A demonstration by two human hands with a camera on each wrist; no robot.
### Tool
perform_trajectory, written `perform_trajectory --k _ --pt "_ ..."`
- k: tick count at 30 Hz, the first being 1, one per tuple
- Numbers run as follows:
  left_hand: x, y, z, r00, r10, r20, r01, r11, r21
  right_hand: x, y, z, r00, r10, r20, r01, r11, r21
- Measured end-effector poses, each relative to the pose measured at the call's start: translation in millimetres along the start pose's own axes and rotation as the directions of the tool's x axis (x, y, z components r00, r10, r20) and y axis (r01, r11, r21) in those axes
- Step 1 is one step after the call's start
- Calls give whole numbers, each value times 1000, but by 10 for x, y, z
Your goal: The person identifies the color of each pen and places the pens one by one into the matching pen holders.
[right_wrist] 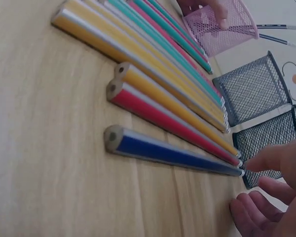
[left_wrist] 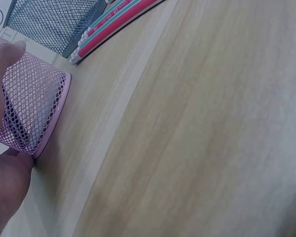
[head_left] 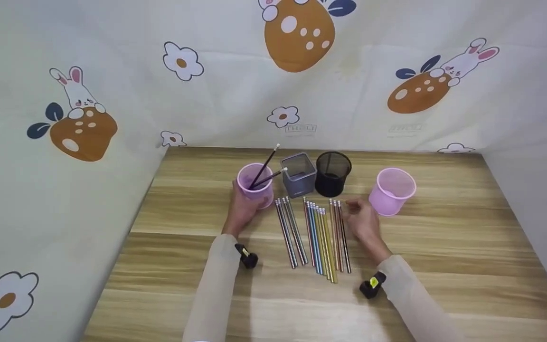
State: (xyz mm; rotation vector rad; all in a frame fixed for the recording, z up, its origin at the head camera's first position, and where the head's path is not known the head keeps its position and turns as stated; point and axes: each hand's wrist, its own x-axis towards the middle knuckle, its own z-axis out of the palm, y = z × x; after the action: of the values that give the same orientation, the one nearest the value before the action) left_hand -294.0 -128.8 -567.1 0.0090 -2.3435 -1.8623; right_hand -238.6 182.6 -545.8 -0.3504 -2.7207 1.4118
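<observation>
Just left of my right hand (head_left: 363, 221) lies the blue pencil (right_wrist: 175, 157), flat on the tabletop (head_left: 159, 285), outermost of the row on that side and so the nearest one to my right fingers, which are loosely bent and hold nothing. Its long axis runs away from me, the far end leaning slightly to my left; the eraser is at that far end, right by my fingers, and the unsharpened end points back toward my body. Whether a fingertip actually touches the eraser, I cannot tell. As I judge it, what counts is that the shaft's free side faces my right hand, while the red pencil (right_wrist: 172, 123) and then the yellow pencil (right_wrist: 177, 110) lie beyond it, crowding it most at the eraser ends. Well apart, past the row's other side, my left hand (head_left: 244, 208) has its fingers curled round a pink mesh pencil cup (left_wrist: 39, 84), where two dark pencils (head_left: 266, 164) lean with their erasers up.
</observation>
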Motion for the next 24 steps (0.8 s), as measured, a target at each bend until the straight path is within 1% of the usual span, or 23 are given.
perform_trajectory --k 6,13,18,24 --pt "3 -6 -6 1000 -1 2 1 1000 11 1 -14 18 1000 -9 27 10 999 -37" --pt "21 -14 7 999 35 -8 -34 998 43 1 -32 7 1000 0 22 2 994 -108" --pt "14 -28 18 1000 27 -3 -27 998 53 7 -45 -2 999 0 42 6 990 -144" --pt "12 -18 5 999 34 0 -34 998 50 30 -72 -5 998 -10 54 19 984 -180"
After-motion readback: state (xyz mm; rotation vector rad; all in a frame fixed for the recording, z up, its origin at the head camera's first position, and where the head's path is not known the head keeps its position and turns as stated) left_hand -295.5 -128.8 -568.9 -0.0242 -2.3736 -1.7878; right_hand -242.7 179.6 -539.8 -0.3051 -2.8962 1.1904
